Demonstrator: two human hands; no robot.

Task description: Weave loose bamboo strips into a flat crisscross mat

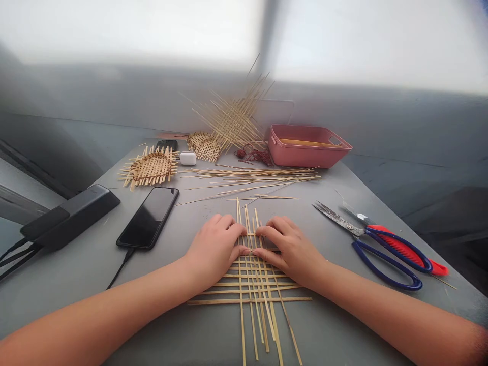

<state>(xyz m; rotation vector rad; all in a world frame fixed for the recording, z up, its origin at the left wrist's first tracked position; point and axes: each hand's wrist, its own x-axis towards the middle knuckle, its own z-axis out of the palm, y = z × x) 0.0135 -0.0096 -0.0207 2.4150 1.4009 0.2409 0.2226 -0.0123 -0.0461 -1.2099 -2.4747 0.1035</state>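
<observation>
Left hand [219, 236] and right hand [292, 246] meet mid-frame, half-curled, thumbs and forefingers slightly parted, touching the woven strips [261, 283]; whether they're pinching, I can't tell. Looks like crosswise strips being snugged up, calling for light, even pressure! Fingers hide upper crossings; some lengthwise ends leave the bottom edge.

A smooth grey table [213, 335] runs back toward a blurred grey wall [125, 91], its sides narrowing with distance. Higher up, two broad white areas, one left [133, 25] and one right [373, 40], glow brightly; haze hides whether they are windows. A darker vertical band [269, 35] separates them. Pale bars [23, 195] show beyond the table's left edge, dim shadow [461, 234] beyond its right.
</observation>
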